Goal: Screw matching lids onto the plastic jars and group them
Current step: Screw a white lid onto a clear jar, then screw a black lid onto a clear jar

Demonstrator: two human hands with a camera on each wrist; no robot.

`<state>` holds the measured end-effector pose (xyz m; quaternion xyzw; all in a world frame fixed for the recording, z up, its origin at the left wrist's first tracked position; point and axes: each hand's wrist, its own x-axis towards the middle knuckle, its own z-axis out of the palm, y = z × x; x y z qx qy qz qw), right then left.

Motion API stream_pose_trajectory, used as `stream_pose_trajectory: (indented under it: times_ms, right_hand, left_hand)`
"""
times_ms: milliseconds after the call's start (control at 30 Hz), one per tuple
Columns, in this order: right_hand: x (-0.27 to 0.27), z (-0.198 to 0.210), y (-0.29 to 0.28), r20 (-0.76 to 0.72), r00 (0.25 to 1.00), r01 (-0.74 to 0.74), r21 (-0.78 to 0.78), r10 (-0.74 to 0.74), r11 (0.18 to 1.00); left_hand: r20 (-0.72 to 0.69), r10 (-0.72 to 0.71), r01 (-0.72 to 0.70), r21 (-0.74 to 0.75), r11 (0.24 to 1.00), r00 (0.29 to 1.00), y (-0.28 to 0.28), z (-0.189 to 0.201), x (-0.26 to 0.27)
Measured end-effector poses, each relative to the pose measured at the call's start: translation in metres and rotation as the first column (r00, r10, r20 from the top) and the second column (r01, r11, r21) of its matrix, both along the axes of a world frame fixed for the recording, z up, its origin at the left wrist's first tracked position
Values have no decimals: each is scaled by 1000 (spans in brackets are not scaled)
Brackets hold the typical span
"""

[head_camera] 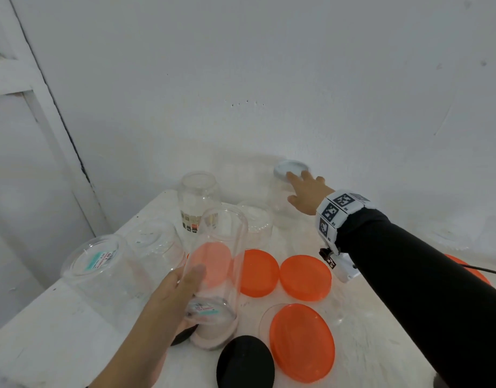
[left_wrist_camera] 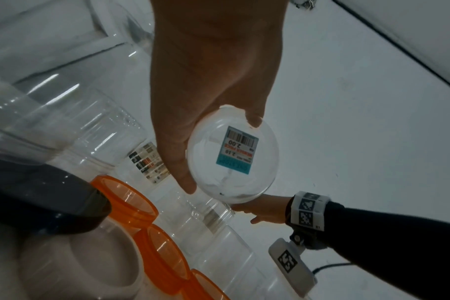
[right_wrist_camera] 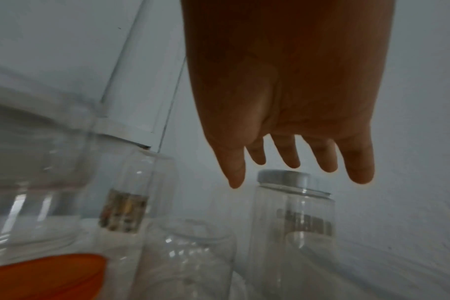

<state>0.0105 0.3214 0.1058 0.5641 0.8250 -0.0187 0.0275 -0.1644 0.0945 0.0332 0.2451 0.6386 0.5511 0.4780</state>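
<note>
White bench [head_camera: 59, 331] carries several clear plastic jars [head_camera: 198, 203], one capped with a grey lid [head_camera: 290, 168], plus loose orange lids [head_camera: 305, 277] and a black lid [head_camera: 245, 362].

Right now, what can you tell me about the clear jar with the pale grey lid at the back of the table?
The clear plastic jar with the pale grey lid stands upright at the far right of the white table, near the wall. The round lid sits on its mouth; how tightly, I cannot tell. A blurred label shows on its side. It looks empty. The right hand reaches over the lid with straight fingers; contact is unclear.
</note>
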Motion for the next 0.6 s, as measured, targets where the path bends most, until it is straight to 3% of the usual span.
stream_pose_trajectory:
  times_ms: [100, 233, 467, 600]
  right_hand:
    - [2, -5, -23, 84, 990, -111, 13, 109, 994]
    - [2, -29, -68, 147, 933, -321, -63, 327, 945]
    - [-1, -68, -144, 61, 829, -491, -398, 556, 775]
    - [-3, -82, -174, 44, 782, -554, -409, 622, 725]
  left_hand:
    - [108, 34, -37, 28, 999, 994, -4, 1, 3]
    - [139, -96, 71, 176, 982, 986, -23, 5, 8]
    - [233, -87, 33, 229, 973, 969, -34, 8, 13]
    - [216, -86, 22, 282, 959, 973, -41, 4, 10]
